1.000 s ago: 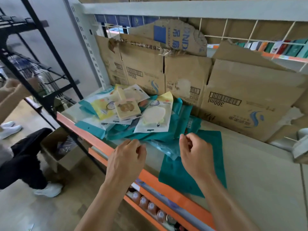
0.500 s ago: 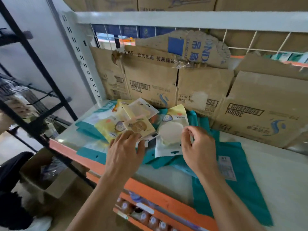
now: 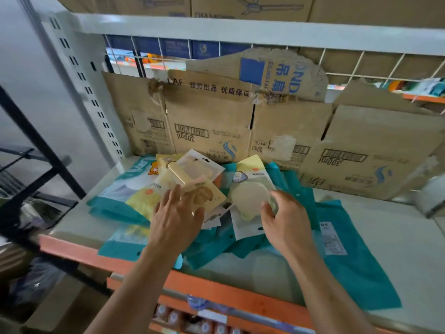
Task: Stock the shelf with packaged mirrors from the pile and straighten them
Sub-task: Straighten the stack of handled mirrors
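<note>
Left hand (image 3: 177, 220) lies flat, fingers spread over yellow packets (image 3: 144, 201); right hand (image 3: 287, 224) pinches a pale round mirror packet (image 3: 249, 196) between curled fingers.

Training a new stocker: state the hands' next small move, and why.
Probably lift the round mirror pack off the pile: the right hand pinches its right edge, while the left hand lies flat on the cookie-print pack beside it, steadying the rest.
</note>
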